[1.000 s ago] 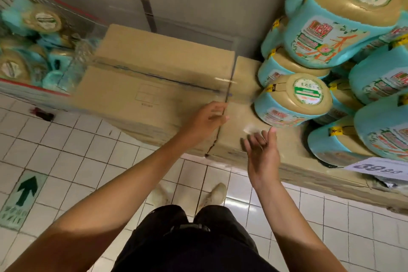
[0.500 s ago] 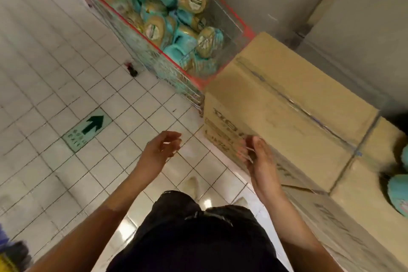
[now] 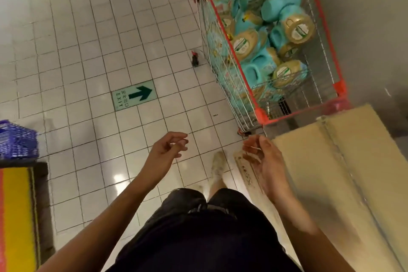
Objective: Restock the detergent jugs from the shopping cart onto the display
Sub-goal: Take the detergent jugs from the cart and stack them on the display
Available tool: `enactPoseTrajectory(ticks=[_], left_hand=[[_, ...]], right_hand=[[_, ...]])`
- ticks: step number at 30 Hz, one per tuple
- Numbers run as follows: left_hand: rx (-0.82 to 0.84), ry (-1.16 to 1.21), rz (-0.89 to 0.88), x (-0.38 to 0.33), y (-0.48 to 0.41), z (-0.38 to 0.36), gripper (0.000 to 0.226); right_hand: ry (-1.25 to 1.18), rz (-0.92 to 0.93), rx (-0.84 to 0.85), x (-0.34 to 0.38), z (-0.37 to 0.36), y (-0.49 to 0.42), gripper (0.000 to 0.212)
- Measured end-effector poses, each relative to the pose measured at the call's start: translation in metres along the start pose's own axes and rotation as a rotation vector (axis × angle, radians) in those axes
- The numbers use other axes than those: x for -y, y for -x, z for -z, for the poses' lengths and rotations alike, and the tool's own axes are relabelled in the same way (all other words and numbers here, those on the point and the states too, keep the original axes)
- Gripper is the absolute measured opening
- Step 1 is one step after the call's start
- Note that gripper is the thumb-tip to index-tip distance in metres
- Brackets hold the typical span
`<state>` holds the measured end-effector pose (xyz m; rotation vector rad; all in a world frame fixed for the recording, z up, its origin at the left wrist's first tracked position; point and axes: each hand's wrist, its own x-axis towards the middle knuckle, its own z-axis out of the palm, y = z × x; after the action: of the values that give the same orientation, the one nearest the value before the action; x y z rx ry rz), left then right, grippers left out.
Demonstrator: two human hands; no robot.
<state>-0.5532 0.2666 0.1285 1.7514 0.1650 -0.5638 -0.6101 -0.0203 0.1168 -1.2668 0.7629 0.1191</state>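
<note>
A wire shopping cart [image 3: 260,115] with a red rim stands at the upper right. It holds several turquoise detergent jugs [image 3: 262,62] with tan caps, lying piled. My left hand [image 3: 167,150] hangs over the tiled floor, fingers loosely curled and apart, holding nothing. My right hand [image 3: 262,161] is beside the corner of a large cardboard box [image 3: 331,172], palm turned inward, fingers apart and empty. Both hands are well short of the cart. The display with stacked jugs is out of view.
A green EXIT arrow sign [image 3: 134,97] is set in the white tile floor. A small dark object [image 3: 195,59] lies on the floor by the cart. A blue basket [image 3: 15,139] and a yellow-red box [image 3: 17,216] sit at the left edge. My shoe [image 3: 217,168] shows below.
My view has swung left from the display toward the cart, which now stands closer and larger. Both hands dropped away from the boxes and stay empty.
</note>
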Motion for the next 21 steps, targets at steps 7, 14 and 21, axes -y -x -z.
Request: enactPoseTrajectory(ticks=[7, 14, 21], left_hand=[[-0.104, 0.038, 0.002, -0.046, -0.061, -0.016, 0.020], [-0.210, 0.018, 0.040, -0.074, -0.107, -0.012, 0.021], [-0.199, -0.044, 0.071, -0.101, -0.175, 0.014, 0.018]], right_hand=[[0.072, 0.009, 0.127, 0.069, -0.019, -0.085, 0.036], [0.111, 0.052, 0.248, 0.123, -0.043, -0.161, 0.038], [0.065, 0.028, 0.228, 0.147, -0.072, -0.220, 0.042]])
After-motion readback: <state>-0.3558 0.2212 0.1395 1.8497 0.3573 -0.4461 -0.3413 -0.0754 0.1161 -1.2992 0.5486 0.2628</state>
